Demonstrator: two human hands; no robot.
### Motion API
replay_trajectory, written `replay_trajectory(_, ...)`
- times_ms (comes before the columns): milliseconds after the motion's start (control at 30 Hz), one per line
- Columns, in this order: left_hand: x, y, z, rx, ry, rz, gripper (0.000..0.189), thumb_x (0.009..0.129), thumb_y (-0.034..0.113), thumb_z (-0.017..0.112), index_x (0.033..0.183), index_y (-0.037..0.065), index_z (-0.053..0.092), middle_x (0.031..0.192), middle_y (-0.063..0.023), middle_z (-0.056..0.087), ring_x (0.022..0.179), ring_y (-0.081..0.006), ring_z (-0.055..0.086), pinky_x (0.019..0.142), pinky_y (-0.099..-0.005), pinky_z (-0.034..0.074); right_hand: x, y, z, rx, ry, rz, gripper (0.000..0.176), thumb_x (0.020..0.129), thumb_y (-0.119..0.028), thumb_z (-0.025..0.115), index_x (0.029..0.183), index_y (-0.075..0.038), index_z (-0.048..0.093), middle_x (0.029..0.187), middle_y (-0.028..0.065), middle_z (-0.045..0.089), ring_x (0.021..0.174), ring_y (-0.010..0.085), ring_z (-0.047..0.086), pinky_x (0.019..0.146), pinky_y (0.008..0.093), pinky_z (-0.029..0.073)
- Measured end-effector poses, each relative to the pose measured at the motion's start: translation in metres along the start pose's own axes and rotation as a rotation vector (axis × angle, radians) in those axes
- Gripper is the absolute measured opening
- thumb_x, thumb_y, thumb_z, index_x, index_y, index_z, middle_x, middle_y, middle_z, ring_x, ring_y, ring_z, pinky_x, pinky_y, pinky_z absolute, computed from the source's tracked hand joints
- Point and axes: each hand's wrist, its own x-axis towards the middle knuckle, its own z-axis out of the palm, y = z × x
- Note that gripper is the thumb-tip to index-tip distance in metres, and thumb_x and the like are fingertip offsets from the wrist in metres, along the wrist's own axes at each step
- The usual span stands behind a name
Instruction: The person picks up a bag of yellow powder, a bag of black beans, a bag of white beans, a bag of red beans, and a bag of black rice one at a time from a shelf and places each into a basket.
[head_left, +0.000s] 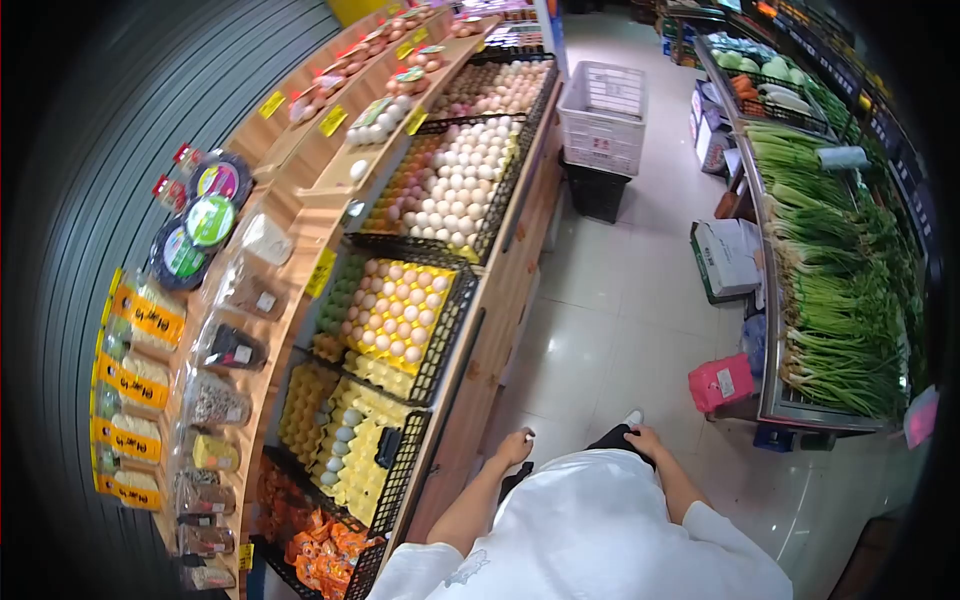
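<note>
My left hand (515, 447) hangs beside the wooden egg stand, apart from it, with its fingers curled. Whether something small is inside them is hidden. Close to my right thigh, my right hand (643, 440) is also curled, and its palm faces out of sight. Nearest to my left hand are a yellow egg tray (372, 490) with a few bluish eggs and a small black object (388, 447) on its edge. Behind it lie brown eggs (400, 305) in a yellow tray, then white eggs (460, 190) in a black crate.
A grey plastic crate (603, 120) stands on a black bin (594, 190) in the aisle ahead. On the right, green onions (825, 330) fill a metal stand, with a pink package (720, 383) and a white carton (727, 255) by its base. Orange packets (328, 550) sit low at left.
</note>
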Motion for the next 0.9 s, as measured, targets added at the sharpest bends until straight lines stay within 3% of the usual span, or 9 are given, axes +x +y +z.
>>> replay_trajectory(167, 0.134, 0.151, 0.009, 0.123, -0.194, 0.308, 0.031, 0.085, 0.02, 0.053, 0.113, 0.008, 0.056, 0.099, -0.0238, 0.062, 0.096, -0.0375, 0.059, 0.086, -0.0423, 0.046, 0.025, 0.055, -0.087, 0.161, 0.089, 0.051, 0.046, 0.079, -0.04, 0.062, 0.111, -0.007, 0.062, 0.114, 0.0197, 0.06, 0.11, 0.0335, 0.054, 0.094, 0.0393, 0.043)
replay_trajectory(300, 0.193, 0.254, -0.014, -0.019, -0.09, 0.306, 0.028, 0.087, 0.017, 0.051, 0.113, 0.007, 0.056, 0.099, -0.0218, 0.063, 0.092, -0.0377, 0.061, 0.083, -0.0414, 0.048, 0.045, 0.078, -0.165, 0.141, 0.015, 0.066, 0.046, 0.081, -0.037, 0.061, 0.113, -0.004, 0.062, 0.108, 0.019, 0.063, 0.102, 0.0297, 0.06, 0.091, 0.0359, 0.045)
replay_trajectory(433, 0.228, 0.222, -0.017, -0.003, 0.057, 0.25, 0.029, 0.084, 0.018, 0.051, 0.11, 0.009, 0.059, 0.1, -0.0227, 0.063, 0.095, -0.0379, 0.061, 0.085, -0.0421, 0.048, 0.073, 0.076, -0.222, 0.19, -0.042, -0.04, 0.045, 0.082, -0.036, 0.061, 0.114, -0.003, 0.061, 0.107, 0.0168, 0.064, 0.101, 0.0257, 0.06, 0.09, 0.0339, 0.045)
replay_trajectory(500, 0.234, 0.179, -0.006, 0.102, 0.042, 0.096, 0.03, 0.081, 0.021, 0.052, 0.107, 0.009, 0.062, 0.097, -0.0239, 0.063, 0.097, -0.0386, 0.06, 0.085, -0.0426, 0.048, 0.107, 0.084, -0.226, 0.312, -0.062, -0.086, 0.046, 0.08, -0.037, 0.06, 0.111, -0.004, 0.063, 0.112, 0.0197, 0.061, 0.106, 0.0315, 0.058, 0.091, 0.0368, 0.044)
replay_trajectory(567, 0.237, 0.109, 0.014, 0.152, -0.129, -0.038, 0.029, 0.082, 0.025, 0.052, 0.101, 0.008, 0.066, 0.1, -0.0229, 0.064, 0.098, -0.0384, 0.061, 0.086, -0.0427, 0.048, 0.126, 0.078, -0.232, 0.318, -0.083, -0.064, 0.045, 0.081, -0.036, 0.059, 0.111, -0.003, 0.063, 0.112, 0.0187, 0.062, 0.106, 0.0298, 0.058, 0.091, 0.0363, 0.044)
replay_trajectory(600, 0.217, 0.118, 0.007, 0.211, -0.228, -0.166, 0.031, 0.082, 0.027, 0.052, 0.101, 0.008, 0.067, 0.103, -0.0227, 0.063, 0.099, -0.0381, 0.06, 0.086, -0.0423, 0.048, 0.137, 0.078, -0.23, 0.307, -0.101, -0.064, 0.044, 0.082, -0.036, 0.058, 0.11, -0.003, 0.063, 0.111, 0.0184, 0.062, 0.106, 0.0291, 0.058, 0.091, 0.036, 0.044)
replay_trajectory(633, 0.224, 0.063, 0.028, 0.156, -0.259, -0.176, 0.03, 0.082, 0.027, 0.054, 0.102, 0.009, 0.068, 0.097, -0.02, 0.066, 0.089, -0.0363, 0.064, 0.079, -0.0434, 0.051, 0.15, 0.078, -0.23, 0.299, -0.116, -0.063, 0.043, 0.082, -0.036, 0.057, 0.109, -0.003, 0.063, 0.111, 0.0181, 0.062, 0.106, 0.0285, 0.058, 0.091, 0.0357, 0.044)
replay_trajectory(733, 0.211, 0.079, 0.002, 0.04, -0.376, -0.403, 0.025, 0.082, 0.025, 0.055, 0.094, 0.008, 0.068, 0.088, -0.0158, 0.065, 0.076, -0.0288, 0.062, 0.067, -0.0385, 0.049, 0.201, 0.1, -0.211, 0.177, -0.433, -0.264, 0.042, 0.084, -0.037, 0.054, 0.108, -0.004, 0.064, 0.112, 0.0178, 0.062, 0.105, 0.0274, 0.059, 0.09, 0.0349, 0.044)
replay_trajectory(900, 0.293, 0.112, -0.046, -0.32, -0.256, -0.594, 0.021, 0.083, 0.021, 0.055, 0.08, 0.005, 0.068, 0.073, -0.0103, 0.063, 0.057, -0.0183, 0.059, 0.048, -0.0301, 0.047, 0.256, 0.071, -0.319, 0.295, -0.326, 0.053, 0.043, 0.086, -0.039, 0.053, 0.11, -0.005, 0.064, 0.113, 0.0184, 0.062, 0.107, 0.0276, 0.058, 0.091, 0.0353, 0.044)
